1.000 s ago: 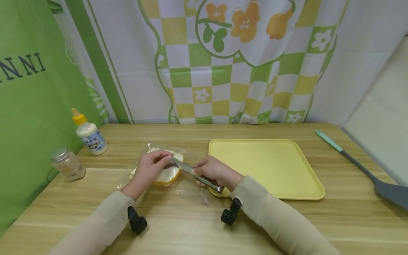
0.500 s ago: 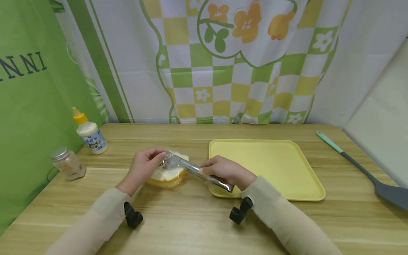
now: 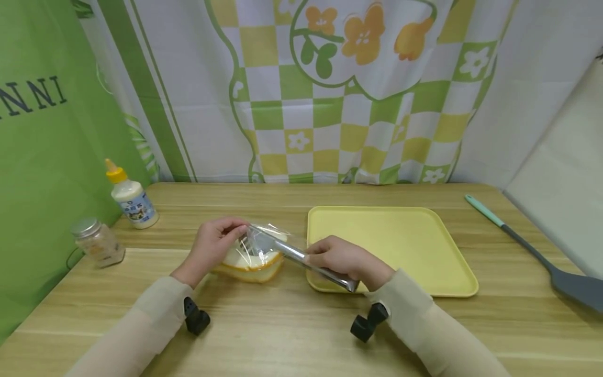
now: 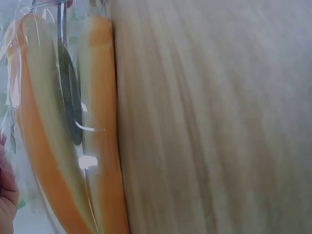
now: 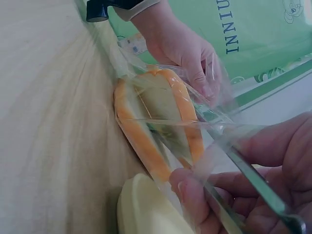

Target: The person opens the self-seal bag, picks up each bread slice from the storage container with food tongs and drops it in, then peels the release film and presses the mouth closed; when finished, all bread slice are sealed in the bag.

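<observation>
Two bread slices (image 3: 252,275) with orange-brown crust sit in a clear plastic bag (image 3: 272,230) left of the tray. My left hand (image 3: 212,248) pinches the bag's upper left part between thumb and fingers. My right hand (image 3: 346,259) grips metal tongs (image 3: 293,252), whose far ends reach into the bag. In the left wrist view, a dark tong arm (image 4: 70,97) lies between the slices. Both tong arms (image 5: 263,187) show in the right wrist view, with bag film against the right fingers. Whether the tongs clamp a slice, I cannot tell.
A yellow tray (image 3: 395,246) lies right of the bag, partly under my right hand. Further right is a spatula (image 3: 527,246) with a mint handle. At the left stand a yellow-capped squeeze bottle (image 3: 136,204) and a metal-lidded jar (image 3: 100,243).
My right hand has moved right and slightly down with the tongs. The bag and bread have shifted right, and the slices now tilt up with their crust edges facing me. My left hand has moved slightly left.
</observation>
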A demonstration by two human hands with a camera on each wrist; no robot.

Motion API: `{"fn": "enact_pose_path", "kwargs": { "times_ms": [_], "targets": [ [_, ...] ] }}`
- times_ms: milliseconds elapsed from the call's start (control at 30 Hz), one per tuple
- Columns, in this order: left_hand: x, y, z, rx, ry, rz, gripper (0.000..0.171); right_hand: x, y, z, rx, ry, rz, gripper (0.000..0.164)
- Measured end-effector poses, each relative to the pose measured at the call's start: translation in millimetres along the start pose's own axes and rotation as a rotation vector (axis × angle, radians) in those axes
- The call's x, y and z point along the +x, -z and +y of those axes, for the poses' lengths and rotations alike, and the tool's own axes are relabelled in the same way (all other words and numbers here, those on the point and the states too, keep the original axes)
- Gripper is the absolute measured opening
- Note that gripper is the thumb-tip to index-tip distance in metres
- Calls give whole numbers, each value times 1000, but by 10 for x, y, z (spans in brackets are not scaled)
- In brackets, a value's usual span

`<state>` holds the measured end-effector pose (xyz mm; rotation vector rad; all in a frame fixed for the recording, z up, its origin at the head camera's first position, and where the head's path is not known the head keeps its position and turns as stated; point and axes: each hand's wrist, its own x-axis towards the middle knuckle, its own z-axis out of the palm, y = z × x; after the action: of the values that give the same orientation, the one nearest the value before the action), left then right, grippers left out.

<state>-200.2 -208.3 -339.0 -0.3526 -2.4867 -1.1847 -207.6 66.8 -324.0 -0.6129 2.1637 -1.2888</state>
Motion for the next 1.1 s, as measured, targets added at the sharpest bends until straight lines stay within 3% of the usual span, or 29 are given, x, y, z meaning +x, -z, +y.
{"fn": "enact_pose_path", "kwargs": {
  "times_ms": [333, 867, 1100],
  "targets": [
    [-57, -79, 21, 9, -68, -44, 8, -80, -75, -16, 16, -38, 82, 20],
    [-19, -51, 80, 96, -148, -65, 6, -264, 178, -64, -10, -87, -7, 31],
    [-41, -25, 39, 89, -118, -23, 7, -451, 272, 42, 5, -100, 22, 32]
  ]
}}
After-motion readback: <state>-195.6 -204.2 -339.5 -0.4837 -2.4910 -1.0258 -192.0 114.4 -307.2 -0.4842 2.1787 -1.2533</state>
